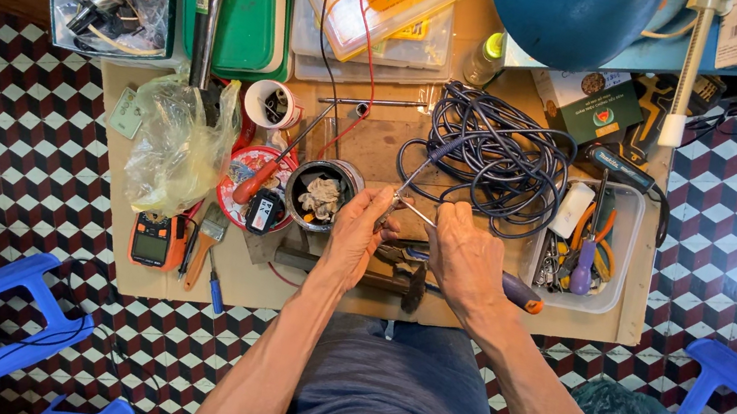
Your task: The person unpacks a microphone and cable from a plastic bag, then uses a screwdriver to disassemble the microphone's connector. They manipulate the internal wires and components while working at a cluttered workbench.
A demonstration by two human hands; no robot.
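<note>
**2 hands, 1 thin metal tool**

Left hand (355,230) pinches a small part at the tool tip (397,204) — right hand (469,259) grips the thin metal tool (422,216) above the counter (379,144), beside the coiled cable (496,159). Best kept steady, wrists braced.

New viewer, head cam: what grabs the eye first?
Both hands meet at the centre of the cluttered bench: left hand and right hand pinch thin metal tools together. Just behind lies a big coil of dark cable, and a gold-headed microphone rests on a green box at top left.
</note>
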